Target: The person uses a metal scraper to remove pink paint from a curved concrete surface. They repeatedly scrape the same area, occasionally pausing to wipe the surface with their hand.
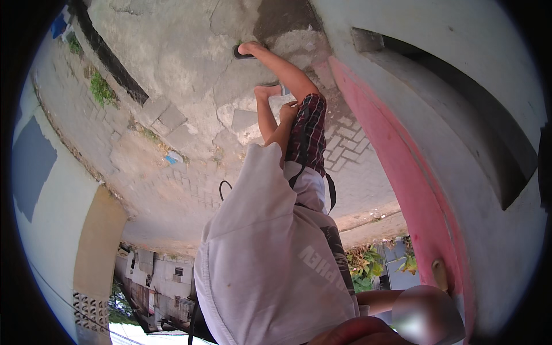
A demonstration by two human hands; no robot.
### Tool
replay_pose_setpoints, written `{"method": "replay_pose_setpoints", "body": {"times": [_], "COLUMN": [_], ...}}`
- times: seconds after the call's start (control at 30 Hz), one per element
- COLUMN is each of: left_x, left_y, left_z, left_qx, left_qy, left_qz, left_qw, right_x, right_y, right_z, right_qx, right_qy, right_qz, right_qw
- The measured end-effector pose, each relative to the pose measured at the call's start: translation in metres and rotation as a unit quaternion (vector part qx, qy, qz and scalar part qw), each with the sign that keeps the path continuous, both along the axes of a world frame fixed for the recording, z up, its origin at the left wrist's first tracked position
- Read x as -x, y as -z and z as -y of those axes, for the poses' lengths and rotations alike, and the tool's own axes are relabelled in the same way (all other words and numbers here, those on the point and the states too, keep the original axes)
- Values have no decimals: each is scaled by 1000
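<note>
My left hand point(288, 110) hangs low beside the hem of my dark plaid shorts point(310, 123). Its fingers look curled in against the cloth; what they hold, if anything, is too small to make out. A loose pale shirt point(253, 247) fills the middle of the view. Black straps point(331, 192) hang below its hem. At the lower right my right forearm point(379, 300) reaches out to the side, and a blurred patch hides the hand at its end. My feet, in dark sandals point(244, 53), stand on the ground.
Cracked concrete point(190, 63) surrounds my feet, with paving blocks point(348, 141) to the right. A pink-based wall point(397, 155) with a grey ledge point(448, 103) runs close on my right. Farther left are a dark gutter point(109, 52), weeds point(102, 89) and blue litter point(172, 157).
</note>
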State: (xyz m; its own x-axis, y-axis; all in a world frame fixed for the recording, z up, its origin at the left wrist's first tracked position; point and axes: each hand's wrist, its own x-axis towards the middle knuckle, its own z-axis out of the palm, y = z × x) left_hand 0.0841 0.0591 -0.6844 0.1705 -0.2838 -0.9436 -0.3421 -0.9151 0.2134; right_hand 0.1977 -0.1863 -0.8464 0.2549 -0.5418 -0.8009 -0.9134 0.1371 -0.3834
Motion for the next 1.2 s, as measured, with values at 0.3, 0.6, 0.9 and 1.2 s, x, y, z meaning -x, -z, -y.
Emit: {"method": "replay_pose_setpoints", "body": {"times": [0.3,0.6,0.9,1.2], "left_x": [-9,-24,-35,-56], "left_y": [-6,-21,-32,33], "left_z": [13,26,51,38], "left_qx": [32,108,299,171], "left_qy": [28,54,216,201], "left_qz": [-12,-29,44,37], "left_qw": [999,992,928,964], "right_x": [-13,-4,233,433], "right_y": [54,24,-454,-830], "right_z": [-7,-18,-169,-230], "right_qx": [-46,-34,356,817], "right_qy": [31,92,357,204], "right_qz": [-7,44,186,-99], "right_qw": [998,994,843,531]}}
